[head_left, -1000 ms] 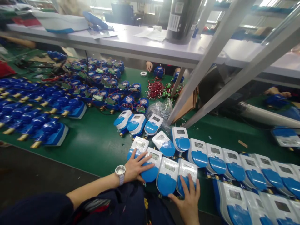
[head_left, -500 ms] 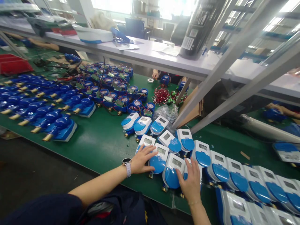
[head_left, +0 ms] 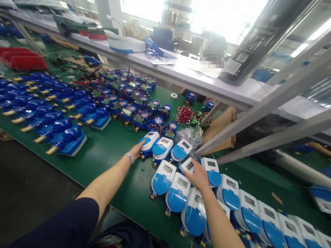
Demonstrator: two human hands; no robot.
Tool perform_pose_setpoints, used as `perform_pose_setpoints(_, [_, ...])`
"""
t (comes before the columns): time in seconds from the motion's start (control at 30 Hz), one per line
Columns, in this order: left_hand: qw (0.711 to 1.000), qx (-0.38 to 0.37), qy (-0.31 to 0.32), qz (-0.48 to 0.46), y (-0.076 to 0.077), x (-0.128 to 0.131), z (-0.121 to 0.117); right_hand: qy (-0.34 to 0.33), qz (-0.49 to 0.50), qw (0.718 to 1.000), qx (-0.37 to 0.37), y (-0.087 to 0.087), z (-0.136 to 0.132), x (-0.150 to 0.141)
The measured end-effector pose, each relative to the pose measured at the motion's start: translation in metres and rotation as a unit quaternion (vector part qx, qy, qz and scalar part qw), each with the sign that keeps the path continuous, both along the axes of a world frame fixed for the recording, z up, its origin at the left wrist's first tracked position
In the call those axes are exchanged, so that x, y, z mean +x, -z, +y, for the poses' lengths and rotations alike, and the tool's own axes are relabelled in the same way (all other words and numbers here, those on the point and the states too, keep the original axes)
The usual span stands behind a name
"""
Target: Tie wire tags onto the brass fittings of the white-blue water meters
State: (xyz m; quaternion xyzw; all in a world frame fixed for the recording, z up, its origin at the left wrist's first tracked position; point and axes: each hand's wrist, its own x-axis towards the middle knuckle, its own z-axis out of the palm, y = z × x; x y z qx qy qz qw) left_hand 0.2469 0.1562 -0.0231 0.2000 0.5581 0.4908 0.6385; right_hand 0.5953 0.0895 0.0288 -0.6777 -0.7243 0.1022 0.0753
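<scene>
The left hand (head_left: pixel 136 150) reaches out, and its fingertips (head_left: pixel 142 144) touch the side of a blue and white water meter (head_left: pixel 149 141). These fingers are straight and pressed close together. They do not wrap around the meter. The right hand (head_left: pixel 198 175) lies on top of a second water meter (head_left: pixel 187 166), and the fingers are a little spread. They do not pinch it. A third water meter (head_left: pixel 210 173) sits just to the right of this hand.

Two more meters (head_left: pixel 162 148) stand in a row between the two hands. Below the left fingers and the right hand, more meters (head_left: pixel 248 215) lie in lines on the green desk (head_left: pixel 111 162). Past the right fingers is a clear plastic bag (head_left: pixel 188 137), and past that is a pile of red wires (head_left: pixel 184 114). Far to the left of the left fingers are many blue meters with brass ends (head_left: pixel 64 137). A white band (head_left: pixel 130 157) goes around the left wrist.
</scene>
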Motion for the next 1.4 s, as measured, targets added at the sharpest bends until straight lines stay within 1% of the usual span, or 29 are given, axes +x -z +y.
perform_pose_setpoints(0.07, [0.999, -0.027, -0.015, -0.016, 0.001, 0.005, -0.002, 0.036, -0.002, 0.999, 0.016, 0.001, 0.000, -0.002])
perform_pose_setpoints(0.1, [0.999, -0.026, -0.024, -0.022, 0.001, 0.007, -0.003, 0.063, -0.001, 0.998, 0.030, 0.002, 0.000, -0.004])
perform_pose_setpoints(0.17, [0.999, -0.004, -0.036, -0.032, 0.001, 0.010, -0.005, 0.121, 0.010, 0.991, 0.061, 0.005, 0.001, -0.007])
perform_pose_setpoints(0.27, [0.999, 0.016, -0.042, -0.028, 0.002, 0.012, -0.005, 0.206, 0.027, 0.973, 0.098, 0.009, 0.004, -0.014])
perform_pose_setpoints(0.33, [0.998, 0.026, -0.049, -0.016, 0.003, 0.013, -0.006, 0.257, 0.030, 0.960, 0.105, 0.008, 0.006, -0.020])
perform_pose_setpoints(0.43, [0.998, 0.047, -0.047, 0.016, 0.004, 0.016, -0.010, 0.320, 0.043, 0.942, 0.095, 0.005, 0.012, -0.029])
perform_pose_setpoints(0.5, [0.995, 0.079, -0.038, 0.050, 0.005, 0.021, -0.014, 0.351, 0.059, 0.930, 0.094, 0.004, 0.017, -0.034])
perform_pose_setpoints(0.57, [0.989, 0.120, -0.025, 0.085, 0.006, 0.026, -0.018, 0.368, 0.070, 0.921, 0.107, 0.005, 0.024, -0.037])
perform_pose_setpoints(0.67, [0.979, 0.162, -0.010, 0.121, 0.007, 0.035, -0.024, 0.380, 0.073, 0.913, 0.128, 0.007, 0.037, -0.037])
perform_pose_setpoints(0.73, [0.977, 0.167, -0.012, 0.132, 0.008, 0.042, -0.026, 0.387, 0.073, 0.910, 0.127, 0.007, 0.043, -0.035])
perform_pose_setpoints(0.8, [0.977, 0.160, -0.020, 0.137, 0.007, 0.047, -0.027, 0.382, 0.069, 0.915, 0.110, 0.006, 0.044, -0.032])
perform_pose_setpoints(0.87, [0.979, 0.149, -0.027, 0.139, 0.007, 0.050, -0.027, 0.346, 0.052, 0.933, 0.081, 0.005, 0.039, -0.028])
perform_pose_setpoints(0.97, [0.980, 0.143, -0.020, 0.136, 0.007, 0.050, -0.025, 0.243, 0.019, 0.969, 0.048, 0.004, 0.023, -0.022])
perform_pose_setpoints(1.0, [0.980, 0.147, -0.016, 0.135, 0.007, 0.050, -0.025, 0.221, 0.010, 0.974, 0.050, 0.005, 0.017, -0.022])
perform_pose_setpoints(1.03, [0.979, 0.151, -0.013, 0.134, 0.007, 0.049, -0.025, 0.213, 0.002, 0.975, 0.057, 0.005, 0.013, -0.022])
perform_pose_setpoints(1.13, [0.977, 0.156, -0.018, 0.143, 0.008, 0.048, -0.027, 0.237, -0.009, 0.967, 0.090, 0.005, 0.006, -0.026])
perform_pose_setpoints(1.23, [0.976, 0.150, -0.023, 0.155, 0.011, 0.051, -0.028, 0.254, -0.014, 0.961, 0.113, 0.004, 0.005, -0.033])
perform_pose_setpoints(1.3, [0.973, 0.152, -0.029, 0.173, 0.014, 0.053, -0.028, 0.253, -0.018, 0.961, 0.111, 0.003, 0.006, -0.036])
perform_pose_setpoints(1.4, [0.967, 0.147, -0.028, 0.208, 0.016, 0.053, -0.025, 0.226, -0.015, 0.971, 0.073, -0.002, 0.012, -0.039])
